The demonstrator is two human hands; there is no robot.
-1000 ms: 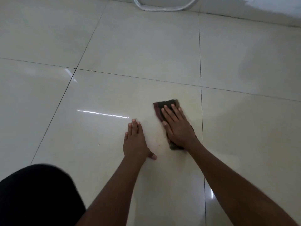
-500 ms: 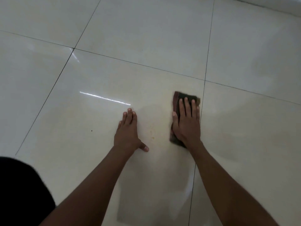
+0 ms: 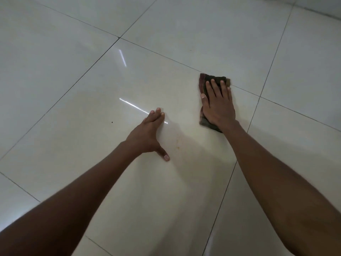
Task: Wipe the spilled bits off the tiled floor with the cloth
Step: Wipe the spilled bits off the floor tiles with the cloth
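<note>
A dark folded cloth [image 3: 214, 78] lies flat on the glossy cream tiled floor [image 3: 92, 89], near a tile corner. My right hand [image 3: 217, 104] presses down on it with flat, spread fingers, covering most of it. My left hand [image 3: 147, 133] rests palm-down on the bare tile to the left, fingers together, thumb stuck out. Between the two hands a faint yellowish smear with small bits [image 3: 178, 143] marks the tile. A tiny dark speck [image 3: 112, 122] lies left of my left hand.
Dark grout lines cross the floor; one runs just right of the cloth. Light streaks reflect off the tile ahead of my left hand. A wall base shows at the top right corner.
My right hand has slid the cloth to the right and farther away, up to the grout line. The view has tilted. My left hand stays planted on the tile.
</note>
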